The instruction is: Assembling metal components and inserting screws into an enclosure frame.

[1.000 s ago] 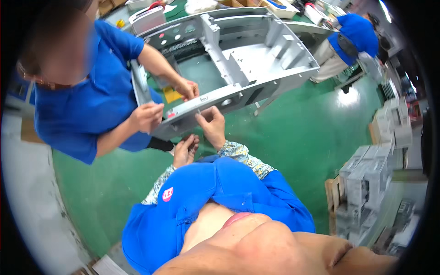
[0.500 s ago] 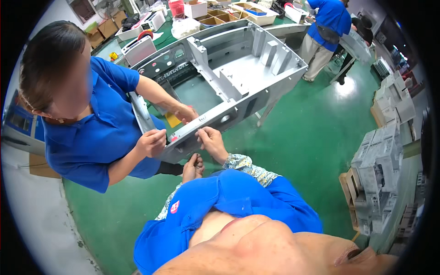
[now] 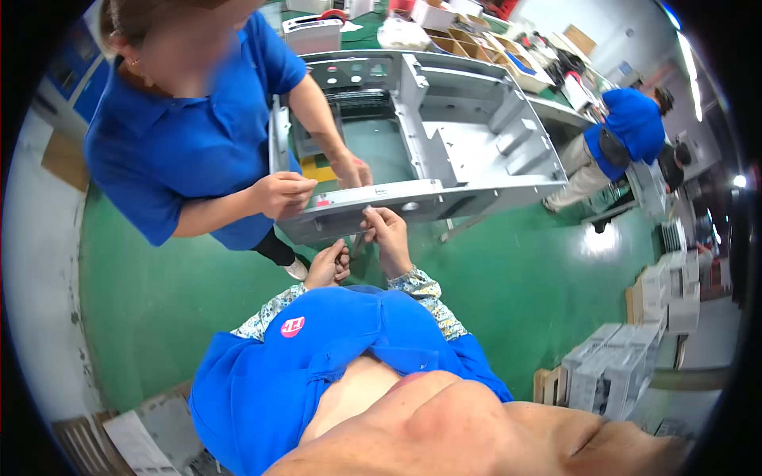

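Observation:
A large grey housing (image 3: 492, 197), open on top with inner ribs and compartments, lies in front of me. At its near wall, my right hand (image 3: 389, 238) has thumb and fingers pinched together just below the top edge; anything in them is too small to make out. Lower and to the left, my left hand (image 3: 325, 266) is closed with curled fingers, in front of the same wall. What it holds, if anything, is hidden. A co-worker's hand (image 3: 283, 194) is at the near left corner, and their other hand (image 3: 351, 170) reaches inside the wall.
The co-worker (image 3: 190, 159) in a blue shirt stands close on my left. Behind the housing are a divided cardboard box (image 3: 452, 44) and a white bin (image 3: 528, 78). Another person (image 3: 631, 131) works at the far right. Stacked grey parts (image 3: 611, 365) stand on a pallet at right.
My view has turned, so the housing sits higher and further right in the picture. Both my hands remain by its near wall, still closed. The co-worker's hands stay at the same wall.

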A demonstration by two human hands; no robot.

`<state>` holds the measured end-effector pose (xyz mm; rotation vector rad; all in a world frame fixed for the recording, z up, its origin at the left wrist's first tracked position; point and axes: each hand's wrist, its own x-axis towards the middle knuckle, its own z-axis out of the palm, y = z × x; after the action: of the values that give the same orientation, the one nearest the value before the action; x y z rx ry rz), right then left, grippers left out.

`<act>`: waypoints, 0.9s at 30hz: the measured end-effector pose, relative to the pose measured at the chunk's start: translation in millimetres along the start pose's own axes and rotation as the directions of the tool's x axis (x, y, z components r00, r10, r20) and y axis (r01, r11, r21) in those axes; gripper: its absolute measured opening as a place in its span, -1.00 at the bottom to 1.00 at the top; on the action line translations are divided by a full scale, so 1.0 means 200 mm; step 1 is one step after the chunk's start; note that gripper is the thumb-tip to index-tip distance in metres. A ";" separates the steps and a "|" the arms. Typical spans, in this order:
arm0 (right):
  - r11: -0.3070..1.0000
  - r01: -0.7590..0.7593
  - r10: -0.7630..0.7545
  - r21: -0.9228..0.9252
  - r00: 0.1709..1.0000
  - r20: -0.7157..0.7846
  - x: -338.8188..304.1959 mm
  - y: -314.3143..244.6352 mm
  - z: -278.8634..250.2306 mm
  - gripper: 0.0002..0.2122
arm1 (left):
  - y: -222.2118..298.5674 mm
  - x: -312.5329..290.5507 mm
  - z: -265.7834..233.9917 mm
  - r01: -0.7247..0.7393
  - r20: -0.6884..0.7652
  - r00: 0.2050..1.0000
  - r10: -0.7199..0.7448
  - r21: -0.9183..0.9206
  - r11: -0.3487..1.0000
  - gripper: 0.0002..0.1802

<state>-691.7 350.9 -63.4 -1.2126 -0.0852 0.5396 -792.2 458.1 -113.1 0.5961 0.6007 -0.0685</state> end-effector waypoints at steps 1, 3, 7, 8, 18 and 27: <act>1.000 0.007 -0.006 -0.015 1.000 0.017 0.01 0.01 0.00 -0.86 | 0.00 0.00 -0.01 0.011 0.006 1.000 -0.011 0.014 1.000 -0.72; 0.998 -0.034 0.031 0.053 0.998 0.057 0.01 0.02 0.00 -0.84 | -0.01 0.00 -0.02 -0.012 0.006 1.000 0.012 -0.012 1.000 -0.72; 0.913 -0.227 0.186 0.339 0.971 0.147 0.04 0.04 -0.03 -0.81 | -0.01 -0.01 0.00 -0.007 0.024 1.000 0.008 -0.033 0.999 -0.73; 0.869 -0.311 0.267 0.384 0.949 0.165 0.04 0.04 -0.04 -0.80 | -0.01 -0.01 0.00 -0.007 0.025 1.000 0.007 -0.014 1.000 -0.72; 0.964 0.049 0.037 -0.261 0.949 0.312 -0.09 0.04 -0.10 -0.77 | -0.01 -0.03 0.03 -0.083 0.098 0.993 0.067 0.167 0.982 -0.59; 0.595 0.410 -0.100 -0.691 0.891 0.443 -0.18 -0.05 -0.16 -0.86 | -0.08 -0.05 0.12 -0.451 0.165 0.875 0.455 0.620 0.642 -0.50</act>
<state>-707.7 304.6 -58.3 -1.8936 -0.8959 0.4639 -791.7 429.7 -100.3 1.4196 0.4025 0.2182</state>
